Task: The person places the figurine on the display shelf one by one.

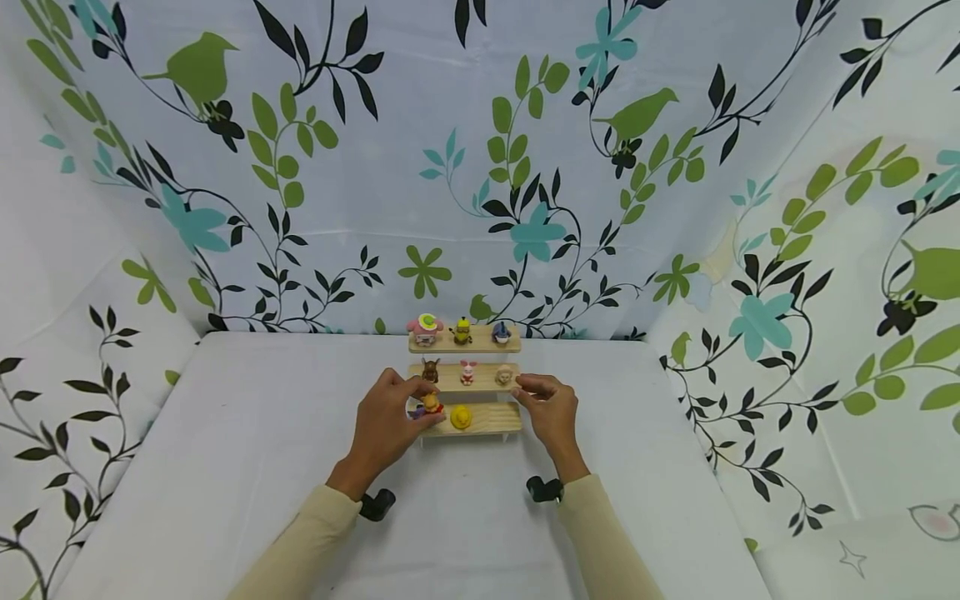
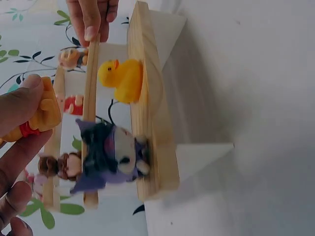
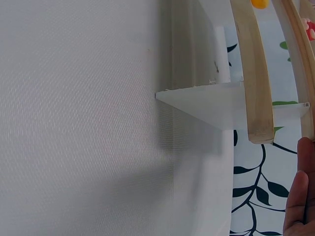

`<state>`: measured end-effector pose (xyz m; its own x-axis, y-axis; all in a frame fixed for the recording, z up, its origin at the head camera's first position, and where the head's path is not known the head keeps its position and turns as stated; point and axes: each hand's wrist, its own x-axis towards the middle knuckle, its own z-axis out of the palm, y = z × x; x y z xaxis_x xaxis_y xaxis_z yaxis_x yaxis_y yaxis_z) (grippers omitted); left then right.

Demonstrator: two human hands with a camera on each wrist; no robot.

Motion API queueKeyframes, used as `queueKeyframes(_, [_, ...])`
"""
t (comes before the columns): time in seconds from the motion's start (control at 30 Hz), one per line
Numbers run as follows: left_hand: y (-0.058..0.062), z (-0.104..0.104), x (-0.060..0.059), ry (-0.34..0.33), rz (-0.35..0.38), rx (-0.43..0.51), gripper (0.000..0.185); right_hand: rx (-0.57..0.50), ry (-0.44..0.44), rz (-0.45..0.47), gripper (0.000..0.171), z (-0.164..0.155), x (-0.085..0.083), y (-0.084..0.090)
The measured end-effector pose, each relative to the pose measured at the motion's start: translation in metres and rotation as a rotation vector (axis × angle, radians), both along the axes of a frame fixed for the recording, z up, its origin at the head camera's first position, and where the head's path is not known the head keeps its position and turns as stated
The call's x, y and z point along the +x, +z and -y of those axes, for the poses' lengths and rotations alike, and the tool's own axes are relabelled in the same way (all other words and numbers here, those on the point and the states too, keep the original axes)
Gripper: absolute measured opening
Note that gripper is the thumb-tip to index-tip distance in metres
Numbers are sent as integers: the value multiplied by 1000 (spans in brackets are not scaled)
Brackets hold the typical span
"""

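Note:
My left hand (image 1: 384, 421) pinches a small orange-yellow bear figurine (image 2: 45, 110) with a red band between thumb and fingers. It is held in front of the lowest wooden board of a three-tier display shelf (image 1: 491, 418). On that board stand a purple-and-black figurine (image 2: 115, 152) and a yellow rubber duck (image 1: 461, 417). My right hand (image 1: 551, 410) grips the right end of the middle board (image 2: 90, 93), thumb and fingers at its edge. The middle board carries a brown figurine (image 1: 430, 371), a red-and-white one (image 1: 467, 372) and a tan one (image 1: 504, 375).
The top board (image 1: 480, 343) holds a pink figurine (image 1: 425, 330), a yellow one (image 1: 462, 332) and a blue one (image 1: 501, 333). Whitish triangular supports (image 3: 206, 101) hold up the boards. The shelf stands on a white table (image 1: 262, 433) before a leaf-patterned cloth backdrop (image 1: 405, 192).

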<state>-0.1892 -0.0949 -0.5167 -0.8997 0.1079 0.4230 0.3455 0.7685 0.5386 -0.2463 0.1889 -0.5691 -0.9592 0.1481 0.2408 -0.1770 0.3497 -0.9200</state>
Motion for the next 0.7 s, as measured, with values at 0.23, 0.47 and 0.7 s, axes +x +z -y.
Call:
queueKeyframes(0.23, [-2,-24,-6,-56,-16,23,37,16,-7,9,17,0,0,0])
queueKeyframes(0.47, [-7,-46,-10,-78,-85,0,40,1,-5,14,18,0,-1,-1])
queueKeyframes(0.7, [-17,-67,-14,-92,-77,-42,39,15,-18,17,17,1,-1,-2])
